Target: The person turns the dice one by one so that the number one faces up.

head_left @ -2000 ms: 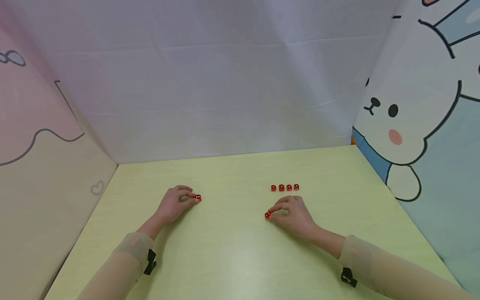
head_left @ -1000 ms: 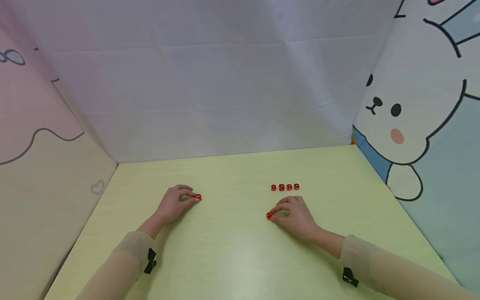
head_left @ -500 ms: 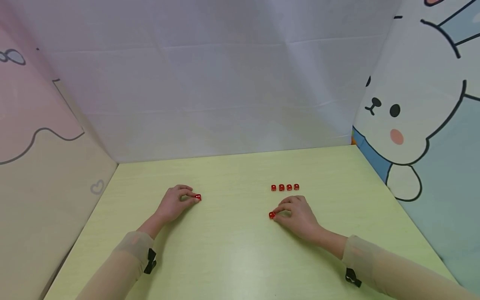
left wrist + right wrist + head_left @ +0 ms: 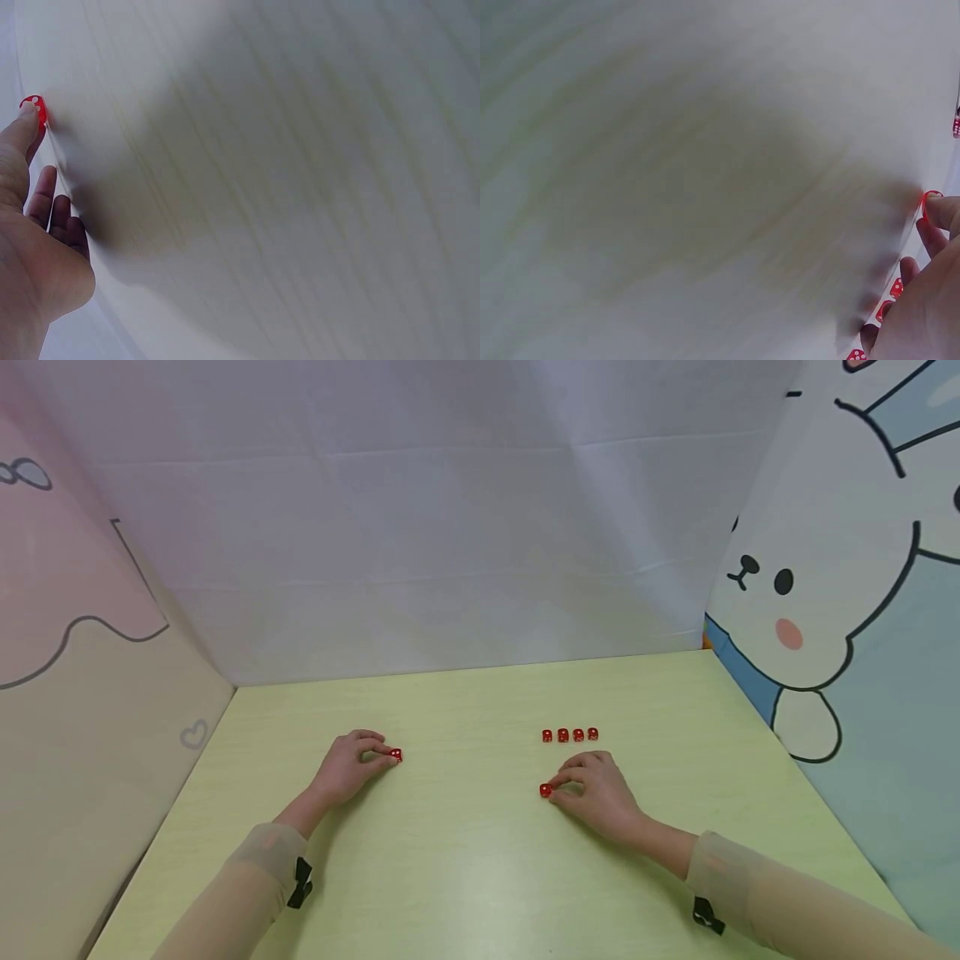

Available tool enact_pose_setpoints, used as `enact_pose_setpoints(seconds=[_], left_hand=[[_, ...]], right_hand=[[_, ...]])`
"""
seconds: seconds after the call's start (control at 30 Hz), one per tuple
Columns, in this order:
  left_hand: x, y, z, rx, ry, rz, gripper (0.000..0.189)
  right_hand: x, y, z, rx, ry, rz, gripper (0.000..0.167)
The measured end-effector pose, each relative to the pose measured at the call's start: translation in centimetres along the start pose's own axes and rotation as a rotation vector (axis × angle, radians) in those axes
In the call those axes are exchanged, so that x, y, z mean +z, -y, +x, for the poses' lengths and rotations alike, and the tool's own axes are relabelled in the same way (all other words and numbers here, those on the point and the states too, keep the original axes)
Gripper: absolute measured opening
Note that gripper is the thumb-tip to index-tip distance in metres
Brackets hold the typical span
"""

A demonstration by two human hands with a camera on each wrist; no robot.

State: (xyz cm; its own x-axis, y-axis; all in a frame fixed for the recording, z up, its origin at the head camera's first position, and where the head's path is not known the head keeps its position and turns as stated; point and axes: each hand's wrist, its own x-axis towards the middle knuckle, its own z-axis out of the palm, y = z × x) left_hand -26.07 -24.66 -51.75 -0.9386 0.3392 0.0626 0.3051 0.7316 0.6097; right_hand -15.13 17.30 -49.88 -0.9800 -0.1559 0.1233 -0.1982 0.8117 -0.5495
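Note:
On the left half of the table, my left hand [image 4: 351, 767] pinches a red die [image 4: 397, 755] between thumb and fingertips. The left wrist view shows white pips on that die [image 4: 35, 108], with the thumb over part of it. My right hand [image 4: 594, 793] pinches another red die [image 4: 545, 790] at the tips of thumb and index finger, right at the table surface. In the right wrist view this die [image 4: 930, 204] is partly covered by the thumb. Just beyond the right hand, several red dice [image 4: 563, 735] stand in a short row with small gaps.
The pale yellow-green table [image 4: 465, 877] runs back to a white cloth wall [image 4: 450, 552]. A pink and cream panel [image 4: 90, 760] stands at the left, a panel with a cartoon rabbit [image 4: 817, 610] at the right. Both sleeves carry a black clip [image 4: 300, 883].
My right hand has shifted slightly to the right with its die, which has turned between the fingertips. The left hand, its die and the row of dice have stayed in place.

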Motion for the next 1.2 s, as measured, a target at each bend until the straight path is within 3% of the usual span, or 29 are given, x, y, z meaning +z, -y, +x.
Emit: enact_pose_setpoints(seconds=[0.7,0.97,1.2], left_hand=[[1.1,0.9,0.0,0.002,-0.004,-0.026,0.022],[1.7,1.7,0.1,0.007,-0.008,-0.032,0.023],[2.1,1.9,0.0,-0.001,-0.003,-0.043,0.024]], right_hand=[[0.2,-0.7,-0.4,-0.026,-0.017,-0.033,0.015],[-0.2,-0.6,-0.4,-0.075,-0.042,-0.111,0.019],[0.0,-0.4,-0.3,-0.113,-0.016,-0.173,0.02]])
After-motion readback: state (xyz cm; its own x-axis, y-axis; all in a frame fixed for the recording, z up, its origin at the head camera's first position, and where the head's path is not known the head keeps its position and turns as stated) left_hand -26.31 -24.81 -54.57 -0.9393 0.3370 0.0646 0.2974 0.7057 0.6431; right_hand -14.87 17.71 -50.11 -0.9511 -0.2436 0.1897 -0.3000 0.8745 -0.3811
